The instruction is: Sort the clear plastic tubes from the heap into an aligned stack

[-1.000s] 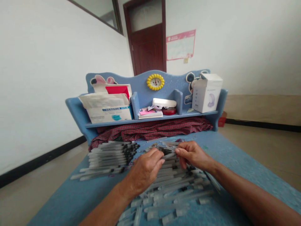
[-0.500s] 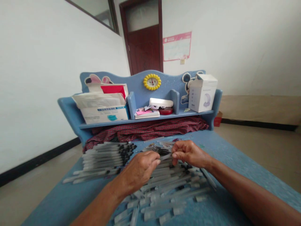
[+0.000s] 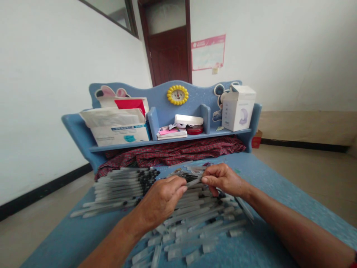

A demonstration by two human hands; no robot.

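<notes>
Between my two hands is a frosted, translucent pen barrel. My left hand is closed, with the barrel's near end pinched in its fingers. My right hand pinches the other end between thumb and forefinger; whether it also holds a small part there is hidden. Below them lie many loose translucent pen barrels and short clear caps, with small black pieces among them. Just behind the hands sit thin dark pen refills. Left of my left hand, a stack of pens with black ends lies in rows.
A blue table carries a blue shelf along its back. On it stand a face-mask box, a white carton and a red round tin. Red checked cloth is bunched beneath the shelf.
The view has shifted slightly, so the shelf and table appear a little further left and higher. Both hands keep hold of the barrel, nearly in the same place.
</notes>
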